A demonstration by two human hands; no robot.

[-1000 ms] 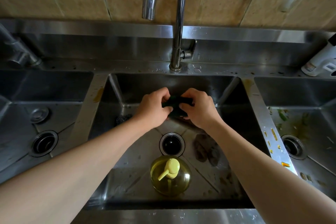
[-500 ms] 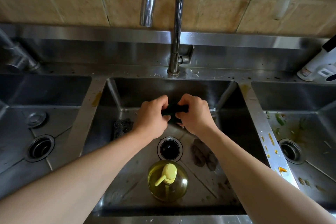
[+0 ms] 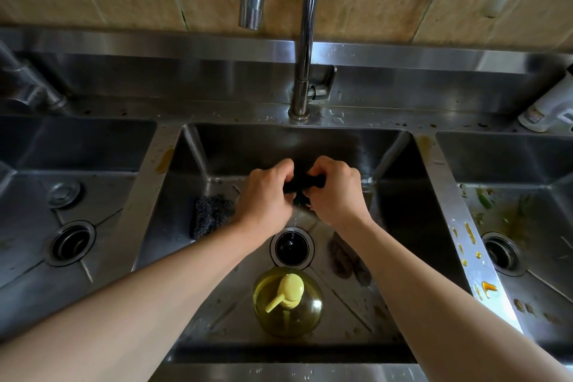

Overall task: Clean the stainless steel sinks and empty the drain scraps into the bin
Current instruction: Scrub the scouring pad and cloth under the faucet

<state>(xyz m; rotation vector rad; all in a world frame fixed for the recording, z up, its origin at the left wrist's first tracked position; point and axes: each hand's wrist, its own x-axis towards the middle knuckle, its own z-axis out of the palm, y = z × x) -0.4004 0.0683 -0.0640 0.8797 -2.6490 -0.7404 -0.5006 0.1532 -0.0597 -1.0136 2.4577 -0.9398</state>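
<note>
Over the middle sink [image 3: 403,183], both hands hold a dark cloth [image 3: 302,185] twisted into a short roll. The left hand [image 3: 266,195] grips one end with fingers curled round it; the right hand [image 3: 336,192] grips the other end the same way, knuckles up. The roll's long axis runs left to right between the two fists, roughly level and parallel to the sink's back wall; only a short stretch shows in the gap between them. A thin thread of water falls from the cloth straight down into the open drain [image 3: 291,246] directly beneath. Judgement: this is a wringing step, and the coming twist depends on the fists staying at opposite ends of that axis, turning against each other; neither hand is nearer, as both already have the cloth. The tap [image 3: 305,40] stands behind, with no water seen at its spout. A steel scourer [image 3: 212,211] lies on the sink floor left of the left wrist, apart from it. A yellow soap bottle [image 3: 288,301] stands just in front of the drain. The right sink [image 3: 527,226] carries green and orange food scraps around its drain [image 3: 502,253], not yet cleared. The left sink [image 3: 31,195] has a loose drain plug [image 3: 64,192] lying on its floor.
</note>
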